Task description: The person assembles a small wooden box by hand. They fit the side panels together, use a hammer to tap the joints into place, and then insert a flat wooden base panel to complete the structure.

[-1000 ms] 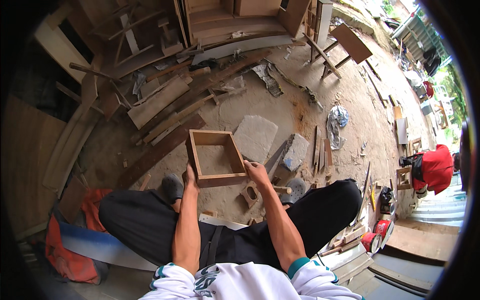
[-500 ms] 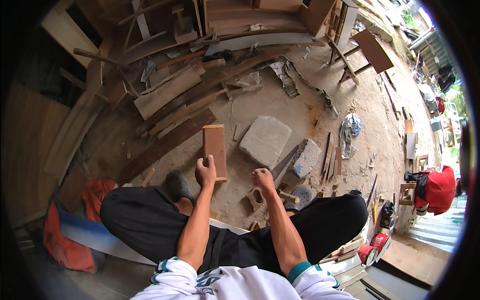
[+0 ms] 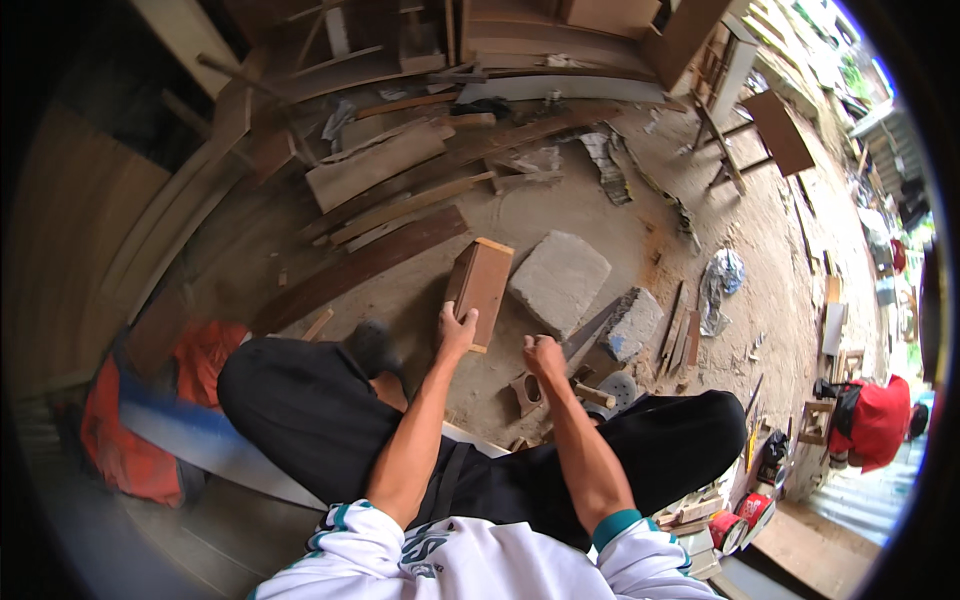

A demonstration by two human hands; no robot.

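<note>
My left hand (image 3: 457,330) grips the lower end of a brown wooden box-like piece (image 3: 490,282) with pale wood edges, its fingers along the left side. The piece is tilted and shows two faces. My right hand (image 3: 543,355) is closed just to its right; whatever its fingers hold, if anything, is hidden. Beyond that hand, a dark flat blade (image 3: 590,332) lies between a pale concrete slab (image 3: 562,280) and a smaller blue-stained block (image 3: 633,325). Below the right hand are a wooden piece with a round cutout (image 3: 524,393) and a round wooden handle (image 3: 596,396).
Long boards (image 3: 370,265) and scrap wood lie at the far left. A small wooden stool (image 3: 778,135) rests on its side at the far right. Crumpled plastic (image 3: 717,290), thin wood strips (image 3: 675,335), a red bag (image 3: 868,425) and red cans (image 3: 728,530) are on the right.
My left hand has turned the wooden piece, so its left side face now shows and its top leans right. My right hand stays closed near it. The whole view has shifted.
</note>
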